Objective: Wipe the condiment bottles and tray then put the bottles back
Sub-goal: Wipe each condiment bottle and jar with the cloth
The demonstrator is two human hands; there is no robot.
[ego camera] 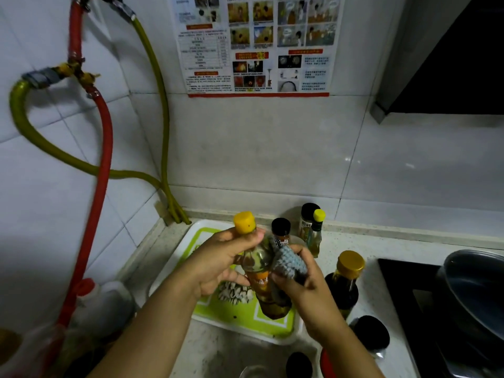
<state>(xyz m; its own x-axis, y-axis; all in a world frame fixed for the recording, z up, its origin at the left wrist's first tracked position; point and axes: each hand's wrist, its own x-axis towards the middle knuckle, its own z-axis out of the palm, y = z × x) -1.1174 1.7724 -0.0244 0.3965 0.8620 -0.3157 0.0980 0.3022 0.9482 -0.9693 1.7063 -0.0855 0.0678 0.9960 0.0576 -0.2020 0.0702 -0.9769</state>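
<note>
My left hand (221,264) grips a clear bottle with a yellow cap (259,264) by its neck and shoulder, holding it tilted above the green and white tray (270,327). My right hand (302,279) holds a grey-blue cloth (290,261) pressed against the bottle's right side. Beside the tray stand a black-capped jar (281,230), a small yellow-capped bottle (316,233) and a dark bottle with a gold cap (345,282). A flower print shows on the tray under the held bottle.
Red and yellow-green hoses (105,159) run down the tiled wall at left. A white jug with a red cap (102,301) stands at lower left. A dark pan (474,285) sits on the black stove at right. Black-lidded containers (371,332) stand near my right arm.
</note>
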